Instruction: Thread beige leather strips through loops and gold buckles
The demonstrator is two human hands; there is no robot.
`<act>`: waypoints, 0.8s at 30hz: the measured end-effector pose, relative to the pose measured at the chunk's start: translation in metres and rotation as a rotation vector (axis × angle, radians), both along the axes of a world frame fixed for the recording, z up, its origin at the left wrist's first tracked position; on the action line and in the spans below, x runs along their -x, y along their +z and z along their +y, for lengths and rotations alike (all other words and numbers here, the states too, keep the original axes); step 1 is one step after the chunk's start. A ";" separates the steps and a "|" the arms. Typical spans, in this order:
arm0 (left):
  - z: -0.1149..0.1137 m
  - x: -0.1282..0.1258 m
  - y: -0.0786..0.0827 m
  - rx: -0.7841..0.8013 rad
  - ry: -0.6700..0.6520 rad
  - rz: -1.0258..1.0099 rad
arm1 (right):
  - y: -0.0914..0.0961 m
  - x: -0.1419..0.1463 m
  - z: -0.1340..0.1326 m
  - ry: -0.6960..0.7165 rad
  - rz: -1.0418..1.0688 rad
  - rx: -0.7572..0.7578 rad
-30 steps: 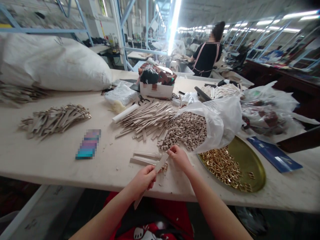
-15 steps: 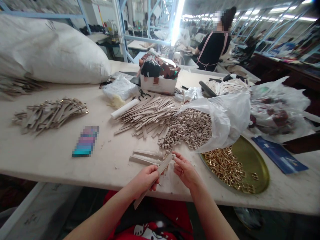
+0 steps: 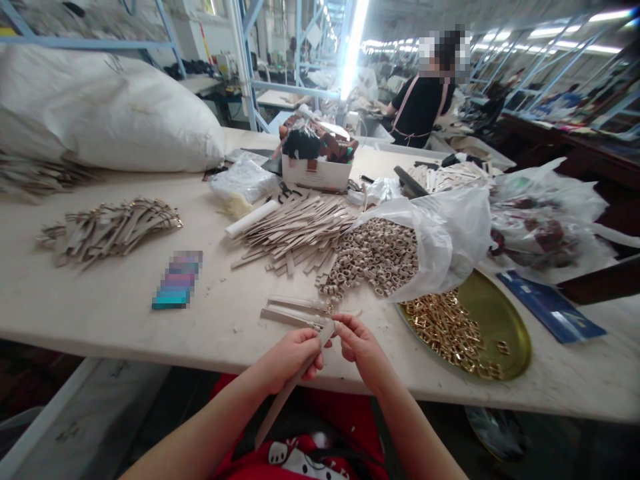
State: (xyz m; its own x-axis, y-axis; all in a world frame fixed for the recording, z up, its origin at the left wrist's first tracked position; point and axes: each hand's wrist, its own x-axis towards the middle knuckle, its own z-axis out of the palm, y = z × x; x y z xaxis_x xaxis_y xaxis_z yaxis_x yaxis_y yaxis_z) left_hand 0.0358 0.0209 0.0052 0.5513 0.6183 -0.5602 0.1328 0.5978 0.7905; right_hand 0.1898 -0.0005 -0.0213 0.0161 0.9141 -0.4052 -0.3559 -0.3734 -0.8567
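Note:
A flat beige strap (image 3: 280, 408) slants from the table edge down toward my lap. My left hand (image 3: 299, 353) is closed around it near its upper end, thumb on top. At that upper end the fingers of my right hand (image 3: 361, 343) are pinched together on the strap's tip; any small part between them is too small to make out. Just beyond my hands lie a few beige straps (image 3: 287, 317) with gold-coloured metal at their right ends. Beige loops (image 3: 375, 257) spill from a clear plastic bag (image 3: 453, 230) behind my right hand.
A green-gold tray (image 3: 507, 333) holds gold buckles (image 3: 445, 330) at right. A pile of straps (image 3: 300, 230) lies mid-table, and buckled straps (image 3: 113, 230) lie left near a pixelated object (image 3: 177, 280). Behind stand a box (image 3: 317, 172) and a white sack (image 3: 110, 110). A person works farther back.
The strap has shifted down and toward my body, so more of it hangs below my left hand. My right hand has moved left, with its fingertips now closer to my left hand.

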 end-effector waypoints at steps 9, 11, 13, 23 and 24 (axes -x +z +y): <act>-0.013 0.001 -0.001 0.127 0.029 -0.085 | -0.003 -0.003 -0.013 0.056 0.072 -0.052; -0.014 0.002 -0.001 0.146 0.033 -0.098 | -0.004 -0.003 -0.014 0.021 0.092 -0.042; -0.015 0.003 -0.002 0.171 0.039 -0.116 | -0.005 -0.004 -0.016 -0.014 0.117 -0.027; -0.015 0.002 -0.006 0.180 0.017 -0.083 | -0.017 -0.006 -0.017 -0.060 0.269 0.057; -0.015 0.002 -0.006 0.155 0.014 -0.074 | -0.017 -0.005 -0.017 -0.074 0.276 0.065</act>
State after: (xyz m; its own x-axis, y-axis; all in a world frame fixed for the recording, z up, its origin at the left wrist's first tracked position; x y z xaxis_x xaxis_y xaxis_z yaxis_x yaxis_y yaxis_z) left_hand 0.0337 0.0058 -0.0012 0.5861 0.5360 -0.6077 0.0684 0.7146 0.6962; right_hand 0.1949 -0.0174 -0.0384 -0.0373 0.8865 -0.4613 -0.6008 -0.3888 -0.6985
